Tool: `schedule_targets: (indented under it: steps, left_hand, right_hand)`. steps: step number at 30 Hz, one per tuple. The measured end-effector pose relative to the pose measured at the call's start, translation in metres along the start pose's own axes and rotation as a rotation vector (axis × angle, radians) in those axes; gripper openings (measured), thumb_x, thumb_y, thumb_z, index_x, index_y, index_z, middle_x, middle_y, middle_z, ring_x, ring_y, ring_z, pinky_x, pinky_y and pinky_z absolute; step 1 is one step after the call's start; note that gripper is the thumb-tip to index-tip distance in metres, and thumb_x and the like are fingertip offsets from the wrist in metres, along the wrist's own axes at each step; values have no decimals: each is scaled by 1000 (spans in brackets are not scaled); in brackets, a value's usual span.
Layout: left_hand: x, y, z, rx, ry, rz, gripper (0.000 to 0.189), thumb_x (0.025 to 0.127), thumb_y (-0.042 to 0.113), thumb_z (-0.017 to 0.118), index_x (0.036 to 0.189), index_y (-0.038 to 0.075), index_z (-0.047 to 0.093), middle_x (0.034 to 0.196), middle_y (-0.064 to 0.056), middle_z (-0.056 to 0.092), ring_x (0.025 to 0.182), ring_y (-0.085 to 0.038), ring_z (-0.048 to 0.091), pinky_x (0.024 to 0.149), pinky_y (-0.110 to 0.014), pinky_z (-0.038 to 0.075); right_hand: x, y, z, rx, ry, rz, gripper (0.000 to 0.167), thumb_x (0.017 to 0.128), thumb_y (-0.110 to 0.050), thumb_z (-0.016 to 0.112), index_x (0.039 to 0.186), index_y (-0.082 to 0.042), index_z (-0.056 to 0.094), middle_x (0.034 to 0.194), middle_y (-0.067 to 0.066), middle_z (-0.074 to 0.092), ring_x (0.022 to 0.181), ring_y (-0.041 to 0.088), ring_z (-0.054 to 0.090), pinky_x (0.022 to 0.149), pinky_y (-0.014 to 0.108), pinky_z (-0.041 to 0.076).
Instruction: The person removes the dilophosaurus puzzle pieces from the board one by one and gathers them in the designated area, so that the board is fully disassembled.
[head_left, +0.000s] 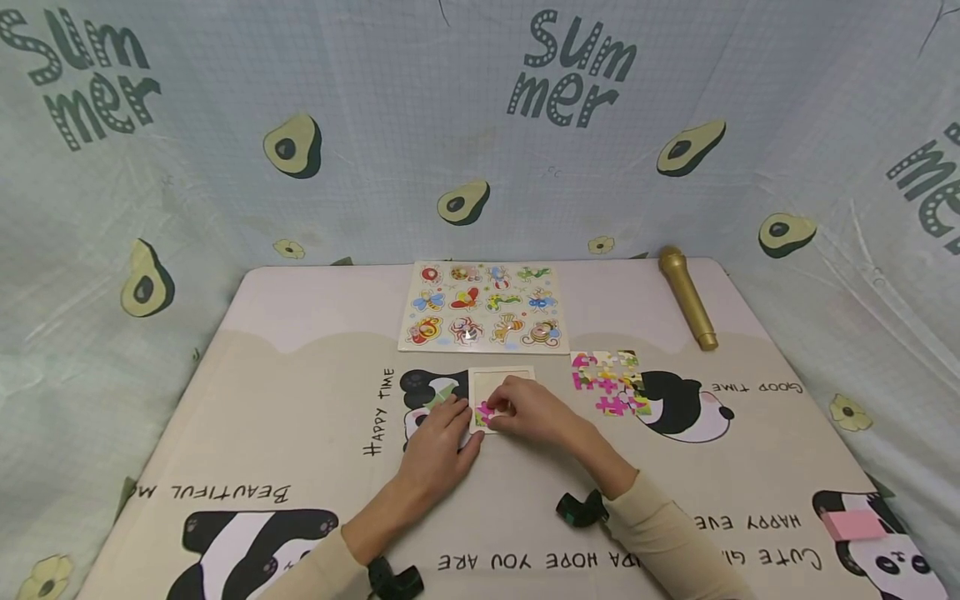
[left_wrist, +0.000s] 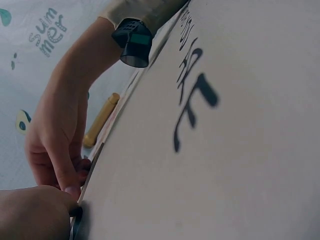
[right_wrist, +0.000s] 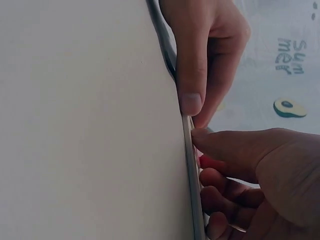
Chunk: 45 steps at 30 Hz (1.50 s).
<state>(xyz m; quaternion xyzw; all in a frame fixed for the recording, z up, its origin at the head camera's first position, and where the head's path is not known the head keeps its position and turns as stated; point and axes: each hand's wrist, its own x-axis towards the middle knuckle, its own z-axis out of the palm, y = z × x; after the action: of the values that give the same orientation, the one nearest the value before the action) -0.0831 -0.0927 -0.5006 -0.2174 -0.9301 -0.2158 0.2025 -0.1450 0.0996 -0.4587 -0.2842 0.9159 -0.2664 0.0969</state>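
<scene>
A small pale puzzle tray (head_left: 501, 374) lies flat on the table, with pink and green puzzle pieces (head_left: 483, 413) in its near left corner. My left hand (head_left: 441, 442) rests at the tray's left side, fingers nearly straight, thumb at the near corner. In the right wrist view, that thumb presses the tray's edge (right_wrist: 188, 132). My right hand (head_left: 534, 410) reaches over the tray with curled fingers and pinches a pink puzzle piece (right_wrist: 204, 161), mostly hidden by the fingers. Right of it, a loosely joined patch of pink, yellow and white pieces (head_left: 609, 382) lies on the table.
Behind the tray lies a picture board of cartoon insects (head_left: 483, 307). A gold stick with a rounded knob (head_left: 688, 298) lies at the back right. A pink block (head_left: 855, 525) sits near the right edge. The table (head_left: 285, 400) wears a panda-printed cover, with avocado-printed curtains around it.
</scene>
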Motion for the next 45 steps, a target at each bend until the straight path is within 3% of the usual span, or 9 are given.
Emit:
schedule_targets:
  steps: [15, 24, 33, 41, 45]
  left_hand:
    - [0, -1, -1, 2, 6, 1, 38, 89, 27, 73, 115, -2, 72, 122, -15, 71, 124, -32, 63, 105, -46, 50]
    - [0, -1, 0, 5, 14, 8, 38, 89, 27, 74, 115, -1, 73, 122, -14, 71, 124, -32, 64, 105, -46, 51]
    - [-1, -1, 0, 4, 0, -3, 39, 90, 28, 73, 117, 0, 72, 123, -14, 71, 125, -31, 63, 106, -45, 50]
    - [0, -1, 1, 5, 8, 6, 38, 90, 28, 73, 116, 0, 73, 122, -13, 71, 125, -31, 63, 107, -45, 49]
    - [0, -2, 2, 10, 7, 7, 38, 90, 27, 73, 116, 0, 73, 122, -13, 71, 125, -31, 63, 107, -45, 49]
  right_hand:
    - [-1, -1, 6, 93, 12, 70, 21, 88, -20, 77, 101, -7, 67, 91, 0, 60, 80, 9, 53, 74, 23, 47]
    - [0, 1, 6, 133, 32, 57, 19, 90, -21, 75, 99, -7, 65, 90, 0, 62, 78, 9, 53, 71, 23, 47]
    - [0, 2, 5, 182, 70, 30, 7, 93, -15, 71, 96, -10, 67, 84, -1, 66, 73, 7, 55, 65, 19, 47]
    - [2, 7, 6, 182, 69, -6, 18, 94, -12, 68, 112, -10, 66, 85, -3, 63, 72, 7, 55, 66, 20, 47]
    - [2, 8, 6, 162, 65, -30, 17, 94, -12, 67, 111, -11, 70, 86, -4, 64, 73, 7, 54, 67, 19, 47]
